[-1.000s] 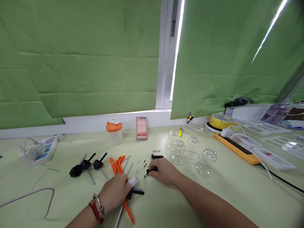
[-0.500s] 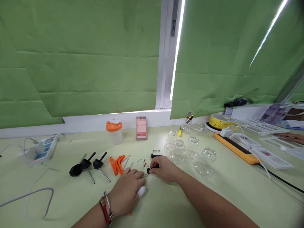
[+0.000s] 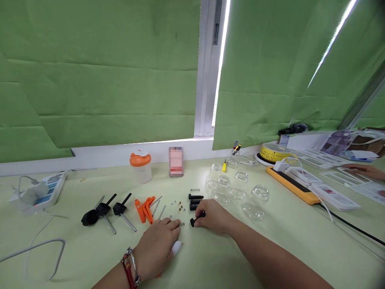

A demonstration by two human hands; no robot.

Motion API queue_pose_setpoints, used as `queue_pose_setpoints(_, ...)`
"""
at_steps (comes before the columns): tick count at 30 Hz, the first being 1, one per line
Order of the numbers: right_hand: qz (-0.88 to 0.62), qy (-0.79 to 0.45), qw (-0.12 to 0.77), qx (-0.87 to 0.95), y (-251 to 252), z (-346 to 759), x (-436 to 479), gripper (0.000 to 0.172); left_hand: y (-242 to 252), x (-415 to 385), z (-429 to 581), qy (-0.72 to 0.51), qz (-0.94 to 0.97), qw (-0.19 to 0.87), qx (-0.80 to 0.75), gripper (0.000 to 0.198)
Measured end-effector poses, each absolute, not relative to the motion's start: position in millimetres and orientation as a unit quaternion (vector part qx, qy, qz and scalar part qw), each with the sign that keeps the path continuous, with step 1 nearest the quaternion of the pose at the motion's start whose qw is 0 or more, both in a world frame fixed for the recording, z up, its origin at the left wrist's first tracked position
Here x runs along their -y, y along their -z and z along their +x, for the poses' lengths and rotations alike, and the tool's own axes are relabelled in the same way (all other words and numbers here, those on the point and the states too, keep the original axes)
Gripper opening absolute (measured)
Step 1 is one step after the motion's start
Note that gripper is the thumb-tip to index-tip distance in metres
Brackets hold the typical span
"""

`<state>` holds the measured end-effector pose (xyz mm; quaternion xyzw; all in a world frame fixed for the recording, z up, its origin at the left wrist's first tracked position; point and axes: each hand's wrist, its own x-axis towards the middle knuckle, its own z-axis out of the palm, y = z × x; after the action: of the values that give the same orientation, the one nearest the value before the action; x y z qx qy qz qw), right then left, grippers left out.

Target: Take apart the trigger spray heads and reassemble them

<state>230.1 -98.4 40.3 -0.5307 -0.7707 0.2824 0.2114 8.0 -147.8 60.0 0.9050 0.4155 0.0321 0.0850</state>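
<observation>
My right hand (image 3: 212,218) rests on the pale green table (image 3: 270,241) and pinches a small black threaded part (image 3: 194,220) between thumb and fingers. My left hand (image 3: 158,247), with a white wrap on one finger and bracelets at the wrist, lies palm down with its fingertips at a small metal spring (image 3: 181,224). Under it an orange piece shows only slightly. Two more black threaded parts (image 3: 195,197) and another spring (image 3: 195,190) lie just beyond, beside several tiny screws (image 3: 180,207).
Orange handles (image 3: 144,208), metal rods and black knobs (image 3: 104,210) lie to the left. Several clear glass jars (image 3: 237,192) stand at right. At the back are an orange-lidded cup (image 3: 140,166), a power strip (image 3: 39,192) and a yellow tray (image 3: 290,184). Another person's hand (image 3: 365,170) shows far right.
My left hand let go of the orange and black tool, slid right and settled flat with its fingers at the spring. My right hand shifted slightly nearer with the black part.
</observation>
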Motion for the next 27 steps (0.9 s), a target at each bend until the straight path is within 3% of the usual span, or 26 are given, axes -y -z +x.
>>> queue_pose_setpoints(4, -0.526, -0.207, 0.186, 0.803, -38.5, 223.4, 97.2, 0.01, -59.8, 148.2, 9.1, -0.02, 0.906, 0.076, -0.416, 0.032)
queue_pose_setpoints(11, -0.472, -0.151, 0.214, 0.842, -34.6, 201.9, 104.9, 0.023, -57.2, 148.7, 10.3, -0.011, 0.907, 0.069, -0.415, 0.036)
queue_pose_setpoints(15, -0.44, -0.111, 0.176, 0.874, -25.4, 182.7, 107.4, 0.012, -57.8, 149.6, 9.1, -0.007, 0.902, 0.077, -0.425, 0.038)
queue_pose_setpoints(27, -0.533, -0.169, 0.235, 0.795, -44.2, 221.3, 88.5, 0.01, -58.4, 151.9, 1.8, 0.015, 0.884, 0.079, -0.46, 0.039)
